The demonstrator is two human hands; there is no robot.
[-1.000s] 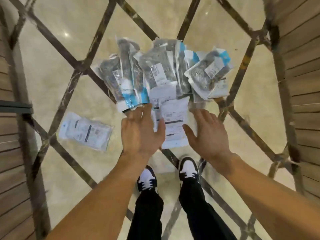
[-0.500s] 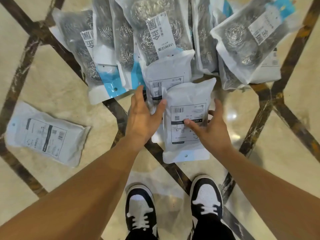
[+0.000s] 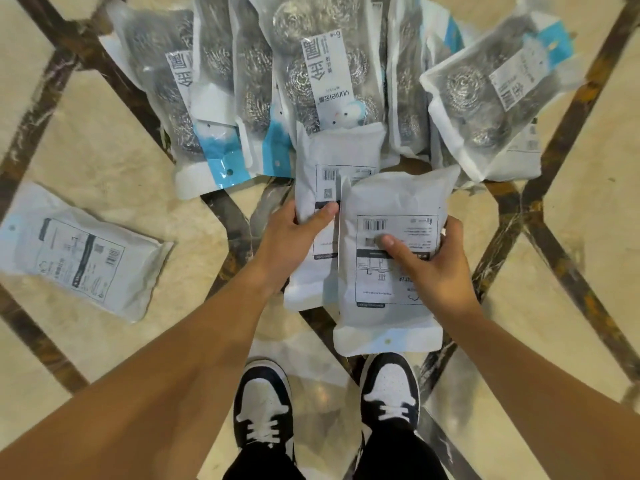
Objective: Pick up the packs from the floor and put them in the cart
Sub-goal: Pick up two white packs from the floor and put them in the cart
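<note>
Several packs of steel scourers lie heaped on the marble floor ahead of me. My right hand grips a white label-side-up pack, thumb on its front and fingers round its right edge. My left hand grips a second white pack just behind and left of it, thumb across its label. One more white pack lies alone on the floor at the left. No cart is in view.
The floor is cream marble with dark diagonal inlay strips. My two black-and-white shoes stand directly below the held packs. Another clear pack rests tilted at the right of the heap.
I have bent closer to the heap. Both hands went from reaching open to each gripping a white pack, and the right pack has come nearer to me.
</note>
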